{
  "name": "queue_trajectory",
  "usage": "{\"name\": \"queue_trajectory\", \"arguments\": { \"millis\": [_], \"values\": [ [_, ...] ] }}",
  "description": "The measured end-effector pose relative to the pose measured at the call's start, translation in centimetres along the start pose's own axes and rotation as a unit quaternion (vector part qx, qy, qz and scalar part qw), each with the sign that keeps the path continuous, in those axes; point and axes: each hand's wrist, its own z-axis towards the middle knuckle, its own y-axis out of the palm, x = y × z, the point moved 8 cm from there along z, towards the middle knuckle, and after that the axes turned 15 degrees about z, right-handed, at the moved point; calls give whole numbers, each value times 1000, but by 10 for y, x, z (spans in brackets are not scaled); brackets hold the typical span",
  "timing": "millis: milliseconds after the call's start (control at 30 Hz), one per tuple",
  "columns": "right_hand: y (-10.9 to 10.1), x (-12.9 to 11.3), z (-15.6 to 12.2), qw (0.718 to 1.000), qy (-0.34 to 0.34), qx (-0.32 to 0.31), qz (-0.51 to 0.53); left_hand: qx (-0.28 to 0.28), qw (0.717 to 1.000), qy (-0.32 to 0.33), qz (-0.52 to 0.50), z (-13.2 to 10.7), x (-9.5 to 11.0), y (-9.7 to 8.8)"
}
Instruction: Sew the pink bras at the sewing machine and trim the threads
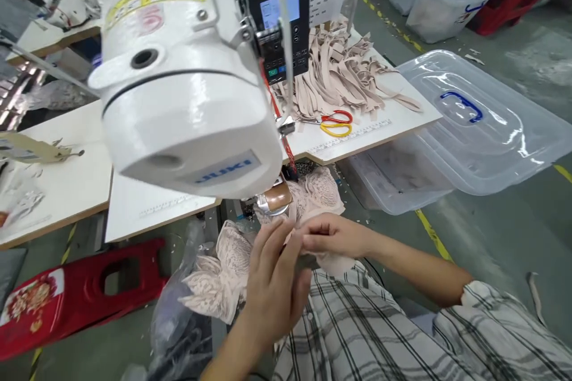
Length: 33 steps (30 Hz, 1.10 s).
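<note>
My left hand (272, 280) and my right hand (333, 235) meet in my lap, just below the front edge of the sewing table (370, 128). Both pinch a piece of beige lace fabric (223, 277) that drapes down to the left and up toward the table edge. The left fingers are held together and pressed on the cloth; the right fingers are curled on it. A white sewing machine (179, 83) looms above the hands, with its control panel (281, 18) at the back.
Beige elastic strips (339, 71) are heaped on the table beside red and yellow scissors (335, 122). A clear plastic bin (393, 175) and its lid (482, 125) stand to the right. A red stool (80, 294) lies on the floor to the left.
</note>
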Motion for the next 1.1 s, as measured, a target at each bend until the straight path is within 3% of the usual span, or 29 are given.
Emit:
{"name": "queue_trajectory", "arguments": {
  "millis": [67,133,200,233,267,333,400,500,600,800,900,1033,1100],
  "values": [
    [11,-3,5,982,-35,-45,-178,-85,995,-8,50,7,-11,18],
    [14,-5,11,917,-103,-10,-384,-208,970,-120,28,1,-41,46],
    [16,-4,15,831,-163,38,-531,-309,906,-265,-118,-19,-67,75],
    [17,0,18,798,-184,50,-571,-338,854,-324,-227,-29,-71,87],
    [18,3,19,777,-204,57,-593,-347,794,-364,-341,-37,-70,98],
    [18,9,22,757,-241,58,-604,-313,689,-406,-512,-44,-64,107],
    [17,10,22,761,-272,57,-587,-254,650,-426,-575,-46,-63,108],
    [9,4,16,790,-292,105,-529,-186,669,-439,-570,-49,-67,102],
    [3,1,11,815,-281,171,-477,-154,737,-420,-506,-49,-72,89],
    [5,19,22,867,-195,165,-429,-138,843,-359,-375,-42,-76,74],
    [7,19,22,859,-204,178,-435,-125,866,-349,-337,-41,-77,73],
    [15,11,16,807,-270,197,-486,-110,871,-362,-313,-44,-78,73],
    [14,11,16,799,-286,200,-489,-111,871,-370,-303,-44,-79,73]
  ]
}}
